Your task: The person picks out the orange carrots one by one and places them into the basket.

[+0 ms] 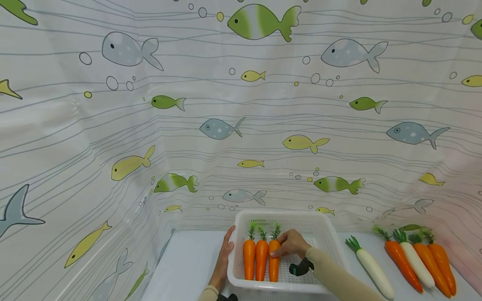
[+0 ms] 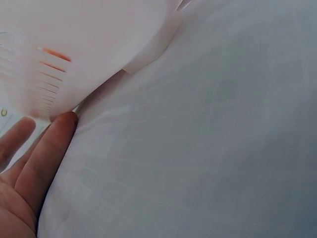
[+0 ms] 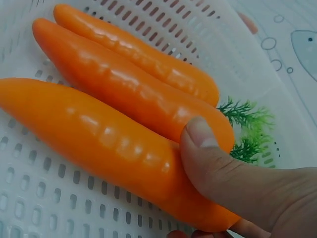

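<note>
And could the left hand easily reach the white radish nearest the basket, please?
Probably not easily: the basket and right forearm stand between the left hand, at the basket's left side, and the white radish on the right.

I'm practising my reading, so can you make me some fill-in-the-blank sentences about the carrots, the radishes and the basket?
The white basket holds ____ orange carrots.
Of those carrots, the right hand grips the one furthest to the ____ in the head view.
Outside the basket, ____ white radishes lie on the table.
The radishes' leaves are coloured ____.

Missing words: three; right; two; green.
</note>
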`<state>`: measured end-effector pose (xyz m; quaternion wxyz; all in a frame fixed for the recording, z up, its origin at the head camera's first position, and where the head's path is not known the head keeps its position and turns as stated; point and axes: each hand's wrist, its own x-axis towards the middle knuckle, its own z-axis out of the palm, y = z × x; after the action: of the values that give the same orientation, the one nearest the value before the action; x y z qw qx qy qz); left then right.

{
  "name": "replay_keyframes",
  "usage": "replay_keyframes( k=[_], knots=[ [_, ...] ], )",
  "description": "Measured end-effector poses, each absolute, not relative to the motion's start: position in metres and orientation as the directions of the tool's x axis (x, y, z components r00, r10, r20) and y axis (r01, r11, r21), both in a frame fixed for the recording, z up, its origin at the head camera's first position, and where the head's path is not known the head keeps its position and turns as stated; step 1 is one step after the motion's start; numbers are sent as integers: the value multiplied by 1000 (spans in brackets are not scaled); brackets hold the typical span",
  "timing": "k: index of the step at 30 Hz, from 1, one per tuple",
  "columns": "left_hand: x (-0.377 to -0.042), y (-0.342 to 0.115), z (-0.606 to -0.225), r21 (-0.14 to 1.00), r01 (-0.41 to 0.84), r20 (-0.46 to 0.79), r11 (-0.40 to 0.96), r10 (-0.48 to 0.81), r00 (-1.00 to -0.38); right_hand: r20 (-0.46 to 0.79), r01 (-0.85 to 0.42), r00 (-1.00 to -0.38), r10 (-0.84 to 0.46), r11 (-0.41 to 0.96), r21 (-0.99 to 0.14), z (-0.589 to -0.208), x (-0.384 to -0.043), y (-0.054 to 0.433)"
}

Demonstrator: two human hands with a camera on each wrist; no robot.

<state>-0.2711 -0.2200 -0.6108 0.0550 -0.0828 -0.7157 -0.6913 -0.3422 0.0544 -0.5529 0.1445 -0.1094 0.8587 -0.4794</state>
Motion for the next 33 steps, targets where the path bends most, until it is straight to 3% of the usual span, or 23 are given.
replay_keyframes(
  k=[33],
  knots=[
    [-271,-220,-612,975,218,217,35,35,-976,-260,78,-926,-273,537,-840,-548,-338,53]
  ],
)
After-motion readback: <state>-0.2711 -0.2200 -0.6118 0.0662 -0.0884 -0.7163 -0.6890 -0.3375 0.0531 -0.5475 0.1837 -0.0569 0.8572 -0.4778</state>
